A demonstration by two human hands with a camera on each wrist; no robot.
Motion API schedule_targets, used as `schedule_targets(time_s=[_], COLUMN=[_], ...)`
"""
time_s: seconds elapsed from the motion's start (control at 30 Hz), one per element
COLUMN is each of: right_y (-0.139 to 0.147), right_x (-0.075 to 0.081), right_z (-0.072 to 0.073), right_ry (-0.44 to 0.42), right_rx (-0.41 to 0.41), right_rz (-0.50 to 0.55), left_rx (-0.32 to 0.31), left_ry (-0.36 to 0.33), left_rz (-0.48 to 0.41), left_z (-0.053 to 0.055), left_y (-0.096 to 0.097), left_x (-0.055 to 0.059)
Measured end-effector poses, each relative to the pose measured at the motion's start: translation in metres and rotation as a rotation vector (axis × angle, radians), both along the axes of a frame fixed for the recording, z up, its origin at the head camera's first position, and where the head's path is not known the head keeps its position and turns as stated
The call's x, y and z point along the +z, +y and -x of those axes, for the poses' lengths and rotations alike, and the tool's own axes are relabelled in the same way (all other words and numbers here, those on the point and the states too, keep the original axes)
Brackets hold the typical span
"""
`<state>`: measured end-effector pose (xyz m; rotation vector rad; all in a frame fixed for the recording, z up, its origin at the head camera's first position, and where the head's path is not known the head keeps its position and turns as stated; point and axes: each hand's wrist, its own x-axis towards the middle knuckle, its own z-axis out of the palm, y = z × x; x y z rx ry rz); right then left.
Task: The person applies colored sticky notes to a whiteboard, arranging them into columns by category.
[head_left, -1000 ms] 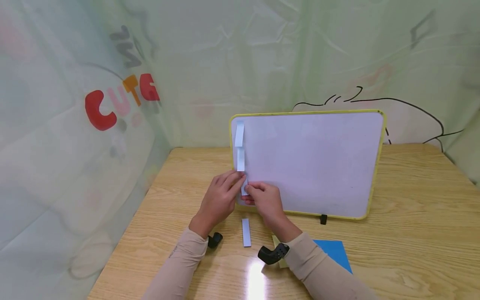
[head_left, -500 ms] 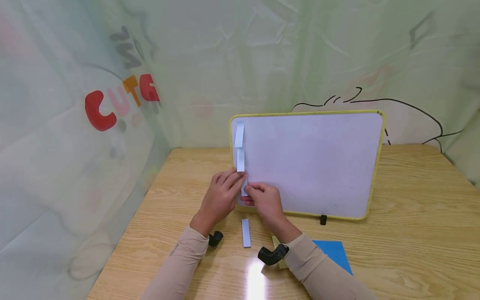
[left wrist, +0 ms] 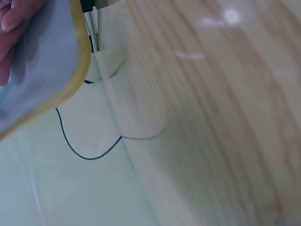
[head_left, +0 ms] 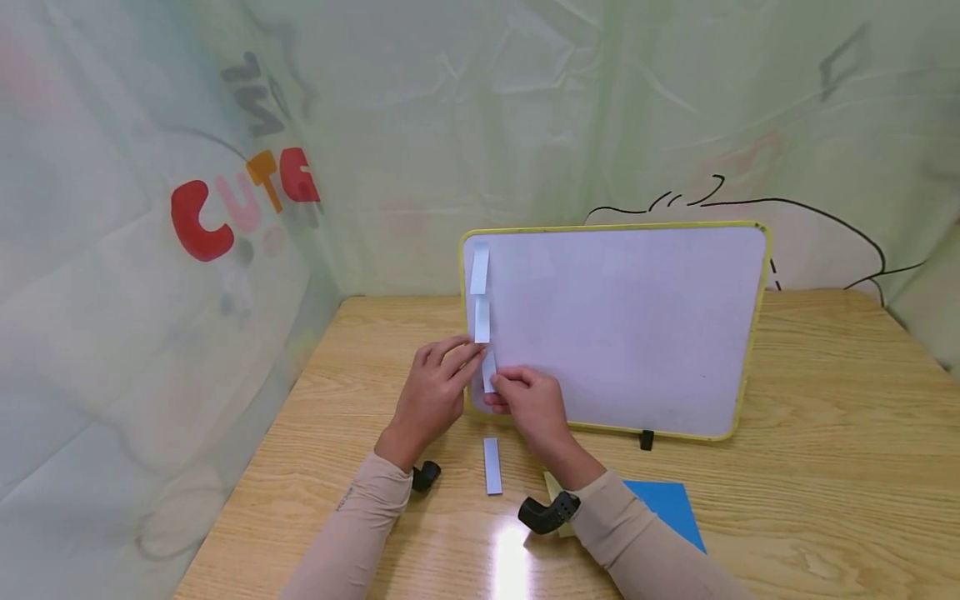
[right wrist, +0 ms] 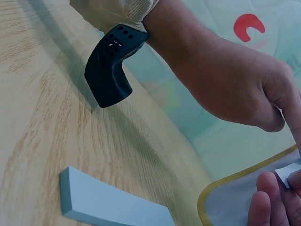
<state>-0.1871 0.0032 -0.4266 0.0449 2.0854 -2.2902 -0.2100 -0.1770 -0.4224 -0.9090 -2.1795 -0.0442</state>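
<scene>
right hand (head_left: 534, 406) pinches one strip (head_left: 488, 371); left hand (head_left: 431, 390) loosely extended near it; two strips (head_left: 482, 320) on one whiteboard (head_left: 622, 325); one block (head_left: 492, 467) below

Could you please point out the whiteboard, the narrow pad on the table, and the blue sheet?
Whiteboard (head_left: 622, 325): head view, middle of its white surface.
Narrow pad (head_left: 492, 467): head view, middle of its upper face.
Blue sheet (head_left: 672, 506): head view, middle of its uncovered part.

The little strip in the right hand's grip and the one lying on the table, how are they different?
The held strip is up by the whiteboard in the right grip; the loose strip lies flat on the table, untouched. The held strip looks paper-thin, while the loose strip is thick like a little block. Both are pale, long and narrow.
</scene>
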Motion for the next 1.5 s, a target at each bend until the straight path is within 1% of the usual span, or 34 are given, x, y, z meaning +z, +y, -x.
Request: schedule_targets(time_s=[0.13, 0.23, 0.33, 0.5, 0.6, 0.73, 0.83, 0.97, 1.03, 1.13, 1.23, 1.37, 1.43, 1.5], right_y=[0.001, 0.001, 0.001, 0.001, 0.002, 0.002, 0.002, 0.001, 0.000, -0.001, 0.001, 0.002, 0.002, 0.002], right_x=[0.000, 0.001, 0.001, 0.002, 0.003, 0.002, 0.001, -0.002, -0.002, -0.002, -0.001, 0.000, 0.000, 0.000], right_z=[-0.002, -0.002, -0.003, -0.004, -0.004, -0.004, -0.004, -0.003, -0.003, -0.004, -0.004, -0.005, -0.006, -0.007], right_ry=[-0.006, 0.008, 0.018, 0.019, 0.020, 0.023, 0.026, 0.028, 0.027, 0.027, 0.024, 0.025, 0.019, 0.014], right_rx=[0.004, 0.006, 0.009, 0.013, 0.013, 0.009, 0.009, 0.011, 0.010, 0.004, -0.005, -0.010, -0.010, -0.004], right_rz=[0.001, -0.007, -0.020, -0.038, -0.040, -0.031, -0.027, -0.029, -0.025, -0.034, -0.050, -0.050, -0.055, -0.064], left_rx=[-0.003, -0.010, -0.003, 0.023, 0.026, -0.001, -0.018, -0.002, 0.014, 0.021, 0.001, -0.030, -0.032, -0.018], left_ry=[0.023, 0.032, 0.040, 0.069, 0.081, 0.074, 0.070, 0.079, 0.084, 0.094, 0.106, 0.124, 0.130, 0.131], left_rz=[-0.003, 0.005, 0.013, -0.007, -0.030, -0.065, -0.063, -0.056, -0.062, -0.068, -0.078, -0.091, -0.091, -0.086], left_z=[0.001, 0.001, 0.002, 0.001, 0.001, 0.001, 0.002, 0.001, 0.001, 0.000, 0.000, 0.003, 0.004, 0.003], left_y=[0.001, 0.004, 0.004, -0.003, -0.005, -0.002, 0.004, 0.006, 0.004, 0.000, -0.001, 0.006, 0.009, 0.009], left_x=[-0.001, -0.002, -0.002, -0.001, 0.000, 0.000, 0.000, -0.001, 0.000, 0.002, 0.004, 0.004, 0.004, 0.003])
